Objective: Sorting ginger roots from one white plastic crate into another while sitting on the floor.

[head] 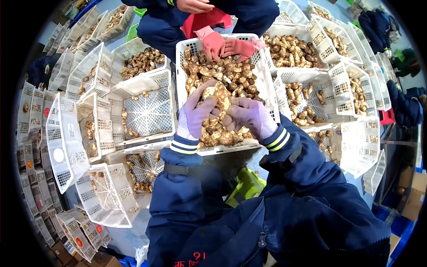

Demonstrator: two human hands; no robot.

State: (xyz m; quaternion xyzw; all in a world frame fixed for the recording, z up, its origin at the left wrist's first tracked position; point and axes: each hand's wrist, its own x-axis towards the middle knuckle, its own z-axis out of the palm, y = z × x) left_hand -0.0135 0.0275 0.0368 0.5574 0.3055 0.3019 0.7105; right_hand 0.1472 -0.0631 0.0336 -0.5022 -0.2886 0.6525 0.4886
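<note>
A white plastic crate (230, 151), heaped with brown, knobbly mushrooms (238, 75), stands before me. Over the heap, my left hand (196, 111) in a purple knit glove grips a pale, brown-specked mushroom (222, 95) between thumb and fingers. My right hand (248, 115), gloved alike, is at the mushroom's right side with its fingertips pinched together; whether it grips the mushroom or some other small piece is hidden by the fingers. A pair of red rubber gloves (228, 46) lies across the far end of the same crate.
Crates with mushrooms flank me, among them a sparsely filled left crate (175, 110) and a right crate (303, 128). Opposite sits a person (156, 28) by a red stool (208, 20). A green stool (247, 187) is below me. Other people are at the right edge.
</note>
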